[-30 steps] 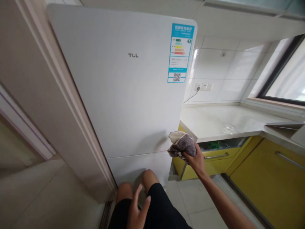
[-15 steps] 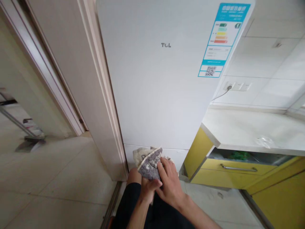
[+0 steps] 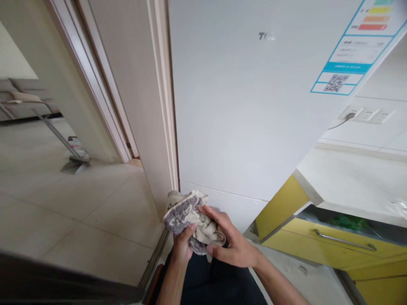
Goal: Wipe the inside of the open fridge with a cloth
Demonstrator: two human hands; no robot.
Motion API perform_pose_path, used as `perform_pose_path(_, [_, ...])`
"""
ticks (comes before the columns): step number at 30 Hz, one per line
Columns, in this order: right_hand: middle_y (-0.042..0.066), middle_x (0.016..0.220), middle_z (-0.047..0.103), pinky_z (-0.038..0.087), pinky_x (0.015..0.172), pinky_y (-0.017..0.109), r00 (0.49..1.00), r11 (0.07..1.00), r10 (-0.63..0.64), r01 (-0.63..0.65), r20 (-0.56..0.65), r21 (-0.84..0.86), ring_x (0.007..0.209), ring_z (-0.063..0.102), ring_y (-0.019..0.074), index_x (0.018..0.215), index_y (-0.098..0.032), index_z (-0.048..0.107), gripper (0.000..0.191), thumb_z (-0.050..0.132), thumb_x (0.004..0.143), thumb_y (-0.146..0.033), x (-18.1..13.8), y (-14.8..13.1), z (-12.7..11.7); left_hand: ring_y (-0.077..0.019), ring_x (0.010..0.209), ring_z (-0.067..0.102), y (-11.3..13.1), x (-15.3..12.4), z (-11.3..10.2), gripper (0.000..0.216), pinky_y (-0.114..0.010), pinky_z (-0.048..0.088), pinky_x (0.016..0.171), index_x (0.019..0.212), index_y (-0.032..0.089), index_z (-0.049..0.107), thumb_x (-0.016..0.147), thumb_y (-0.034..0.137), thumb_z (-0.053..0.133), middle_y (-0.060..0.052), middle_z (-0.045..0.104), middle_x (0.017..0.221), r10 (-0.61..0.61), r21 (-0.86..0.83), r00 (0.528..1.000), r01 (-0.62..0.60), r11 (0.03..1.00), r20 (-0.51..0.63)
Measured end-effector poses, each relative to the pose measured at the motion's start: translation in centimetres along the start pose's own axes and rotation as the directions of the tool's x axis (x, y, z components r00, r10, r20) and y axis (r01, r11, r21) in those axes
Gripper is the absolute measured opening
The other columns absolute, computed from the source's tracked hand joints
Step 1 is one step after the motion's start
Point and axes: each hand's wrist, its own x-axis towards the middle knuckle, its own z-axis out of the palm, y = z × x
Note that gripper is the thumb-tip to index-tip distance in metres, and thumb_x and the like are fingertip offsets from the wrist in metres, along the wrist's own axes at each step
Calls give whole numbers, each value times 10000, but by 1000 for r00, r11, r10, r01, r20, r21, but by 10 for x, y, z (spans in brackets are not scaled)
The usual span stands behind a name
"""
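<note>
Both my hands are on a bunched cloth (image 3: 190, 216), grey and cream with a mottled pattern, held low above my lap. My left hand (image 3: 183, 245) grips its lower edge, thumb on top and the other fingers hidden beneath. With thumb and fingers around the right side of the cloth, my right hand (image 3: 230, 239) holds its folds. Just beyond the cloth stands a white refrigerator (image 3: 235, 118) with a TCL logo and a blue-edged energy label (image 3: 352, 63). I cannot tell whether the cloth touches the lower door.
A pale door frame (image 3: 160, 106) borders the refrigerator on the left. To the right are a yellow drawer (image 3: 343, 243) with a metal handle, a white countertop (image 3: 356, 182) and wall sockets (image 3: 365, 114). A long-handled dustpan (image 3: 76, 163) stands on the tiled floor at far left.
My view has turned left, so the refrigerator sits further right. The cloth is refolded, with more cream side showing, and my right hand's fingers have spread around it.
</note>
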Motion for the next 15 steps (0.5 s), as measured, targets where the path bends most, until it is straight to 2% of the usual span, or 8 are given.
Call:
perform_pose_path(3, [120, 1655, 367, 498, 1124, 462, 999, 981, 1, 7, -40, 192, 1476, 451, 255, 1623, -382, 248, 800, 663, 949, -266, 14, 6, -9, -389, 1020, 750, 8, 5, -27, 586, -483, 622, 904, 932, 175, 751, 375, 275, 903, -66, 799, 839, -46, -52, 994, 41, 998, -98])
perform_pose_path(5, [98, 1611, 430, 551, 1056, 440, 992, 984, -14, 37, -129, 175, 1427, 506, 243, 1572, -415, 348, 665, 615, 982, -263, 31, 12, -16, -390, 1016, 752, 11, 8, -46, 538, -483, 631, 882, 891, 178, 745, 379, 267, 883, -62, 797, 814, -93, -85, 985, 81, 993, -144])
perform_pose_path(7, [92, 1519, 525, 549, 1059, 442, 978, 997, -69, 71, -196, 7, 1368, 551, 224, 1510, -387, 450, 541, 564, 1001, -245, 54, 19, -23, -384, 1008, 756, 12, 9, -63, 505, -481, 640, 864, 872, 179, 739, 393, 259, 880, -64, 799, 816, -125, -98, 978, 109, 989, -165])
perform_pose_path(9, [104, 1467, 566, 509, 1112, 473, 976, 961, -145, 100, -162, -258, 1353, 550, 224, 1490, -325, 484, 506, 529, 996, -222, 85, 26, -29, -375, 1004, 760, 11, 10, -78, 500, -480, 643, 862, 893, 178, 739, 423, 261, 887, -66, 803, 839, -115, -92, 977, 100, 991, -182])
perform_pose_path(10, [120, 1469, 564, 484, 1140, 492, 979, 910, -175, 120, -106, -397, 1365, 533, 233, 1502, -287, 474, 527, 520, 983, -207, 102, 30, -30, -375, 1011, 759, 10, 9, -84, 511, -479, 642, 867, 915, 176, 741, 435, 265, 892, -68, 804, 849, -98, -86, 976, 83, 993, -193])
perform_pose_path(12, [168, 1506, 528, 421, 1189, 536, 982, 744, -187, 165, 36, -648, 1409, 482, 273, 1533, -197, 441, 606, 526, 934, -166, 138, 40, -29, -382, 1038, 752, 10, 8, -95, 561, -478, 638, 884, 962, 170, 745, 435, 269, 908, -69, 803, 850, -66, -73, 974, 52, 996, -217])
perform_pose_path(15, [231, 1540, 483, 319, 1236, 593, 973, 398, -103, 231, 208, -888, 1457, 422, 350, 1497, -95, 491, 627, 552, 873, -106, 192, 60, -22, -400, 1049, 746, 14, 5, -109, 614, -479, 634, 894, 970, 170, 750, 390, 260, 932, -63, 798, 814, -56, -62, 966, 42, 997, -253])
